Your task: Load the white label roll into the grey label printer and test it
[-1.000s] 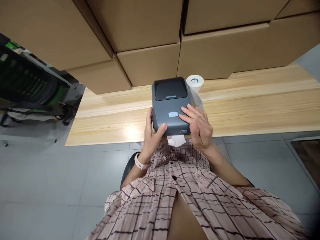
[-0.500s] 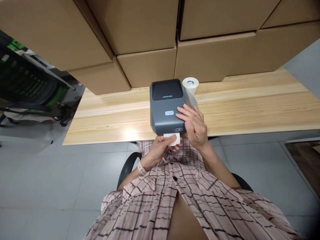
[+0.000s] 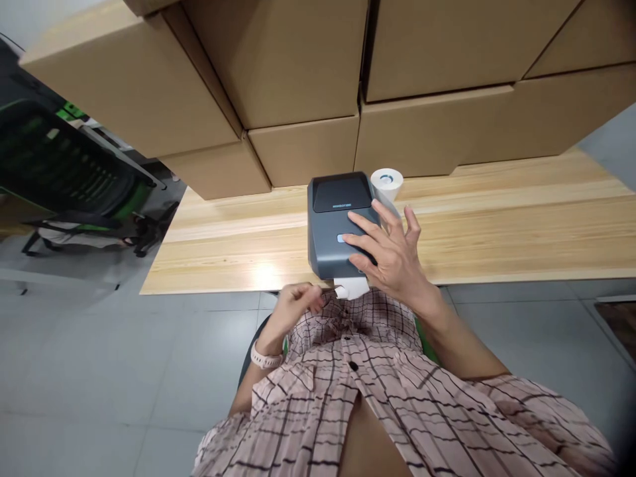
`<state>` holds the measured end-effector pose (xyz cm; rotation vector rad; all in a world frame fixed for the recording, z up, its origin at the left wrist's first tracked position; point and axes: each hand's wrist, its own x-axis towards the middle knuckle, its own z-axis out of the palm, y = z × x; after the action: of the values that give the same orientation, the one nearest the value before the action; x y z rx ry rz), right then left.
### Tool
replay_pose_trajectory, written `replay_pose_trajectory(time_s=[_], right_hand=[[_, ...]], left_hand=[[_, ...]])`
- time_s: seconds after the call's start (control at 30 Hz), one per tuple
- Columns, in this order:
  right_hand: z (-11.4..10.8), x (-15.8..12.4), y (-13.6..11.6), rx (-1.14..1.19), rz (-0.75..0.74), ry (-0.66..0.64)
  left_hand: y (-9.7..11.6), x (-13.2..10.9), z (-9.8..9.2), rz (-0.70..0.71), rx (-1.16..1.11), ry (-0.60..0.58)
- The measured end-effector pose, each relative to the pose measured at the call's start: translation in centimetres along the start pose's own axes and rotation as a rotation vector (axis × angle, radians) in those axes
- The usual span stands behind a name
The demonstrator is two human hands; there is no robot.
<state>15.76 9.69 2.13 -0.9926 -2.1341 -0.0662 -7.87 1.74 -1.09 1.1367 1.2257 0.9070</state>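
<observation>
A dark grey label printer [image 3: 332, 225] stands at the near edge of the wooden table [image 3: 497, 225]. A white label [image 3: 354, 288] sticks out of its front slot. My right hand [image 3: 392, 255] lies on the printer's top with fingers spread, the index fingertip at the light blue button [image 3: 341, 238]; it holds nothing. My left hand [image 3: 298, 301] hovers below the table edge, just left of the label, with its fingers curled together and nothing visible in them. A white label roll [image 3: 386, 183] stands upright behind the printer's right side.
Large cardboard boxes [image 3: 298, 73] are stacked along the back of the table, close behind the printer. A black and green chair [image 3: 74, 179] stands on the grey tiled floor [image 3: 99, 371] at the left. I sit in a chair at the table's front edge.
My left hand let go of the label and drew back to the left. My right hand slid up the printer's top and spread its fingers, its index fingertip now at the button.
</observation>
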Motion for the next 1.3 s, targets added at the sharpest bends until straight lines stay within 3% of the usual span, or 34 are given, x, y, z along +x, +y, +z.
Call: replay_pose_trajectory(time_s=[0.1,0.17,0.33,0.47,0.63,0.73,0.93,1.17,1.3], right_hand=[[0.1,0.2,0.1,0.045,0.014,-0.056],[-0.1,0.1,0.2,0.111,0.067,-0.072],[-1.8,-1.1,0.7,0.357,0.231,0.062],[-2.7,-1.3,1.6,0.517,0.300,0.142],[-2.4,2.3,3.1,0.534,0.228,0.105],[-2.5,5.2,4.1,0.448,0.187,0.100],[-2.8,9.8,6.2,0.322,0.199,0.088],[0.4,15.9,11.0,0.290,0.194,0.138],[0.6,16.0,9.7,0.235,0.156,0.304]], left_hand=[[0.8,0.5,-0.4,0.244,-0.011,0.426],[1.6,1.3,0.1,0.378,-0.007,0.554],[3.3,3.3,1.1,0.494,-0.038,0.465],[4.2,6.3,-0.1,0.510,-0.067,0.537],[4.5,11.8,-1.1,0.392,0.039,0.505],[4.5,13.5,-0.6,0.391,0.081,0.426],[4.1,13.5,0.0,0.368,0.164,0.368],[4.0,13.5,-0.1,0.324,0.157,0.348],[3.9,13.6,-0.1,0.338,0.134,0.340]])
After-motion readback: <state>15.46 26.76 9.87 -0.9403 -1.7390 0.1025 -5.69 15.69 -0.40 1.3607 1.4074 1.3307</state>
